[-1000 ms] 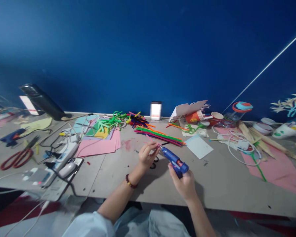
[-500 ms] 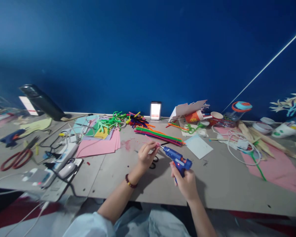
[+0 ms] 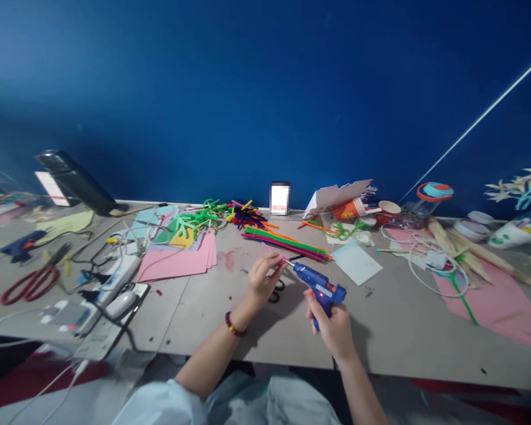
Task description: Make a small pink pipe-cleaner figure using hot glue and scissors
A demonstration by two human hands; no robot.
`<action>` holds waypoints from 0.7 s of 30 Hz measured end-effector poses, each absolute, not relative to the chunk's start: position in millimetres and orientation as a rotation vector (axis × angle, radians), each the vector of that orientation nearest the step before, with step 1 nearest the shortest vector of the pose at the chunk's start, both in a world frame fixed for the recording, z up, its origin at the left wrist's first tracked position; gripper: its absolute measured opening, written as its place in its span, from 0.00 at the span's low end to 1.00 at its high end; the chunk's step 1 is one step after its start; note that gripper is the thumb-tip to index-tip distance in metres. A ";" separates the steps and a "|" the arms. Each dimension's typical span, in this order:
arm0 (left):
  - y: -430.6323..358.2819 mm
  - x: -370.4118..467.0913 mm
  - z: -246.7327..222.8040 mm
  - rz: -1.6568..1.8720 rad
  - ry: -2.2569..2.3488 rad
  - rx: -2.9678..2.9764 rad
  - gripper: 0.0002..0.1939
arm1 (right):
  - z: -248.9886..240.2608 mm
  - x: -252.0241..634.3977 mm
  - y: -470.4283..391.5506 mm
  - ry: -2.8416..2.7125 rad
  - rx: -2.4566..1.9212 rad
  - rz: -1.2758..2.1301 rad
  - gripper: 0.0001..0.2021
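My right hand [image 3: 331, 324] is wrapped round the handle of a blue hot glue gun [image 3: 314, 279], whose metal nozzle points left. A small red light glows on the gun's body. At the nozzle tip, my left hand [image 3: 264, 274] pinches a small pink piece [image 3: 284, 260]; its exact kind is too small to tell. Black-handled scissors [image 3: 276, 293] lie on the table, partly hidden behind the left hand. Just beyond both hands rests a bundle of coloured pipe cleaners [image 3: 285, 244].
Pink paper sheets [image 3: 177, 262] and a power strip [image 3: 108, 295] lie to the left, with red-handled scissors [image 3: 30, 284] farther out. A phone [image 3: 279, 199] stands against the wall. A pale card [image 3: 354, 261] and a coiled white cable [image 3: 413, 274] are on the right.
Hardly anything differs. The rear of the glue gun has shifted very slightly to the right, while its nozzle stays at the pink piece.
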State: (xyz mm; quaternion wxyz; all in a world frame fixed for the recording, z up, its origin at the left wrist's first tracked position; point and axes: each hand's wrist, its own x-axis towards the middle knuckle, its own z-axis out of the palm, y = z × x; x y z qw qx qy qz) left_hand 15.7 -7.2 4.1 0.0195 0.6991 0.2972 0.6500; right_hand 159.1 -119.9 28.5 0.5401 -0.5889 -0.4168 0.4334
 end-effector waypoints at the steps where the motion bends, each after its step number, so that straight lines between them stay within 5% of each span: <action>1: -7.4 15.8 4.9 2.021 0.923 2.172 0.08 | 27.0 159.2 -119.8 -0.991 -1.397 1.036 0.18; 21: -9.1 15.8 6.2 1.948 0.981 1.923 0.08 | 25.7 198.2 -110.5 -0.616 -1.219 1.218 0.20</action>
